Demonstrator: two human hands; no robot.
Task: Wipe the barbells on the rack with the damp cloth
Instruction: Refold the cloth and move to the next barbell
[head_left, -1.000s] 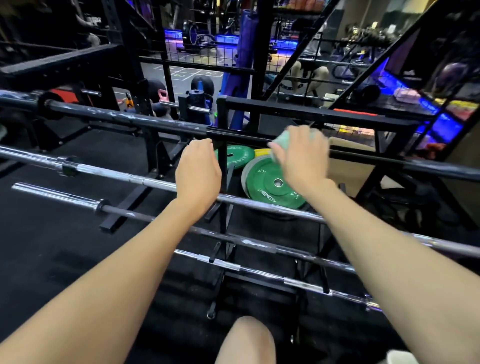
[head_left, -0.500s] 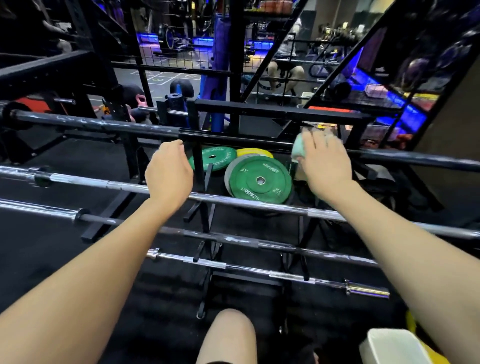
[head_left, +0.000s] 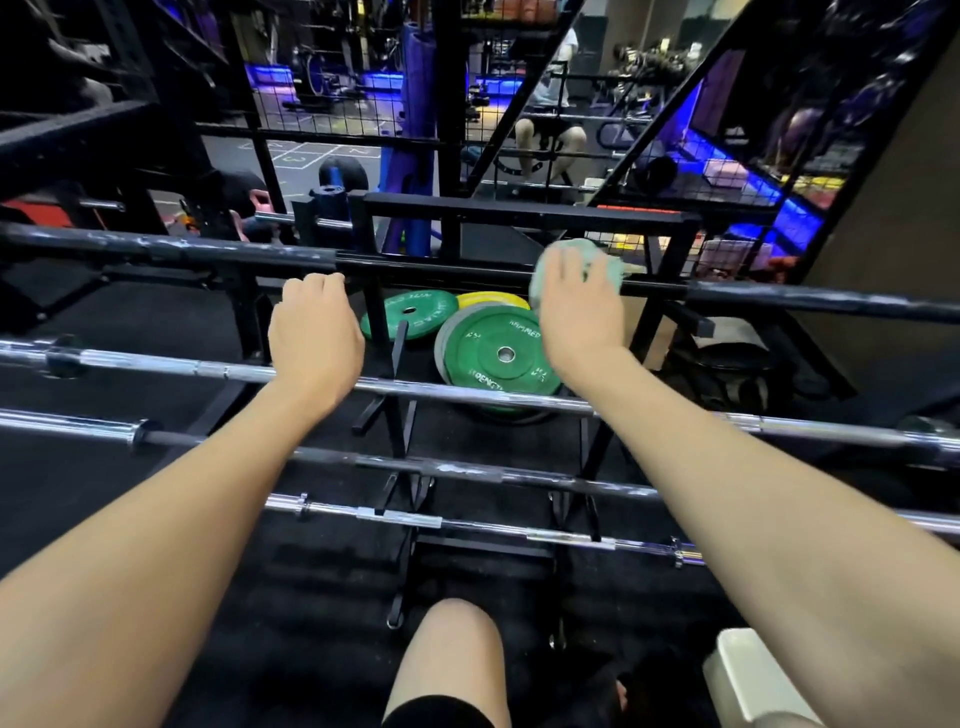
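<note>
Several barbells lie across a black rack (head_left: 524, 213) in front of me. The topmost is a dark, scuffed barbell (head_left: 171, 248); below it runs a chrome barbell (head_left: 156, 364), then lower ones (head_left: 467, 525). My left hand (head_left: 314, 338) curls its fingers over the top dark bar near the rack's left upright. My right hand (head_left: 579, 312) presses a pale green cloth (head_left: 602, 260) onto the same bar further right, fingers wrapped over the cloth. Both forearms reach over the lower bars.
Green weight plates (head_left: 498, 353) and a yellow one (head_left: 493, 300) lean behind the rack. My knee (head_left: 449, 654) is at the bottom centre, a white container (head_left: 753, 675) at the bottom right. A person (head_left: 550, 124) sits in the background behind mesh fencing.
My right hand with the cloth has slid to the right along the top bar. My left hand has stayed gripping the bar while the view shifted.
</note>
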